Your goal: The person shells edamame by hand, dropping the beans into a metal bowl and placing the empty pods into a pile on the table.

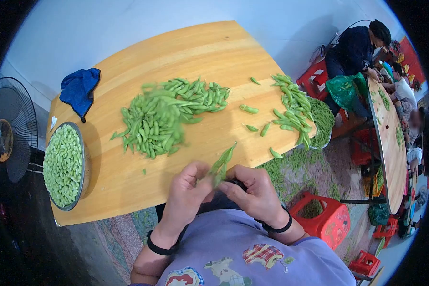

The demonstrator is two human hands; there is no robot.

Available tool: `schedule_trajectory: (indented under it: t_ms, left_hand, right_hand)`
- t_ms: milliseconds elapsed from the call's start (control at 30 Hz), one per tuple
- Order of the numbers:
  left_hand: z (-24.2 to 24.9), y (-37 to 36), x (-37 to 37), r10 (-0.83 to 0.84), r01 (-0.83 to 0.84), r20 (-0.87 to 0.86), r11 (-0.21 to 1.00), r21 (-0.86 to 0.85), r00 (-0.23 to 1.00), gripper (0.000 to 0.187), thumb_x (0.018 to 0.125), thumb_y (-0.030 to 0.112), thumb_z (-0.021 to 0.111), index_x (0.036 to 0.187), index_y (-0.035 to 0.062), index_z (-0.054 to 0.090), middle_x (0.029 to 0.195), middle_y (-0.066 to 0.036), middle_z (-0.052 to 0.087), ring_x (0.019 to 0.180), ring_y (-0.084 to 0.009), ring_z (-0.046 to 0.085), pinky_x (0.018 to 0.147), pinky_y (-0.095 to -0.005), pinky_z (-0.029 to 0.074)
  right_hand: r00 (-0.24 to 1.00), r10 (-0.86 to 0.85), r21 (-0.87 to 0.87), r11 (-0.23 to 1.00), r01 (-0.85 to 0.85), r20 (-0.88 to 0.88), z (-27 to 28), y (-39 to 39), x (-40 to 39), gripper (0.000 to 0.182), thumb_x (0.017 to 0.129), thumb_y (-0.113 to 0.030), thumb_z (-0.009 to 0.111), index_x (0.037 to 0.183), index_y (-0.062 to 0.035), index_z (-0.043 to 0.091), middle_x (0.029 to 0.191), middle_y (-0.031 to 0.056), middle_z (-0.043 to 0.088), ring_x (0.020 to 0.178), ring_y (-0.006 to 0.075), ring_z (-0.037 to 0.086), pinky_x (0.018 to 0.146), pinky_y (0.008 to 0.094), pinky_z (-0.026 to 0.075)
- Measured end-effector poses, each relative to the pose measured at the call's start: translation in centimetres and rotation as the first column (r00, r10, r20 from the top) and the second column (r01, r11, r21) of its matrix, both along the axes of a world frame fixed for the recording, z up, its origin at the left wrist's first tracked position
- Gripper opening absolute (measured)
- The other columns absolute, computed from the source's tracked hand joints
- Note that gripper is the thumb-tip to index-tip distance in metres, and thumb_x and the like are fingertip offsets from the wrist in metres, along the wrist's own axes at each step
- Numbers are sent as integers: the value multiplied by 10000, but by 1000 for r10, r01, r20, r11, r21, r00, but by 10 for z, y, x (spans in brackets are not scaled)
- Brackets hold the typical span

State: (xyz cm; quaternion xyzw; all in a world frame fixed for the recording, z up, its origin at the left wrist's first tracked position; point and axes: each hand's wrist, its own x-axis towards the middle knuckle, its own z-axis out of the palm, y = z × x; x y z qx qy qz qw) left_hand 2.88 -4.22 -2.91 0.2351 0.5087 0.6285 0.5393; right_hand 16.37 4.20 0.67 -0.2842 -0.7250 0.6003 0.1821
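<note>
My left hand (190, 188) is closed on a green bean pod (221, 164), which sticks up between my two hands near the table's front edge. Opposite it, my right hand (255, 190) has its fingers closed around a small dark object (236, 183) that I cannot make out clearly. Beyond my hands a large pile of green pods (157, 121) lies on the wooden table (214, 47), partly blurred. More pods (293, 112) are heaped at the table's right end, with a few loose ones between. A metal bowl (86, 167) full of shelled beans stands at the left.
A blue cloth (79, 90) lies at the table's far left, near a black fan (14, 128). A container of pods (321, 119) adjoins the right edge. A red stool (321, 219) stands at right, with pods scattered on the floor. Other people are around another table (386, 143).
</note>
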Motion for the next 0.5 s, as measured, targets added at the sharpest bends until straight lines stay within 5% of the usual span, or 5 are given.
schedule_trajectory:
  t_ms: [67,233,500]
  left_hand:
    - [-1,2,4,46,-46,83,999,7,995,52,847,57,524,895,39,526,697,13,523,528,-43,455,452,-174,360]
    - [1,9,2,141,-103,435,989,-109,889,138,787,30,440,881,51,539,691,0,523,561,-63,480,464,-197,377]
    - [-19,6,-3,100,-72,297,992,-105,950,198,701,-11,390,823,40,537,706,-28,542,539,-82,470,439,-190,356]
  right_hand:
    - [998,-27,221,974,40,-62,-3,-4,-2,148,769,-84,608,845,34,560,660,155,568,540,237,556,495,334,429]
    - [999,-14,396,918,28,-36,-13,-10,-9,116,737,-67,607,804,7,548,646,176,534,580,344,553,497,391,427]
    - [996,-81,421,902,93,-45,-20,-10,-14,86,731,-54,602,772,3,551,630,180,540,570,344,556,505,402,437]
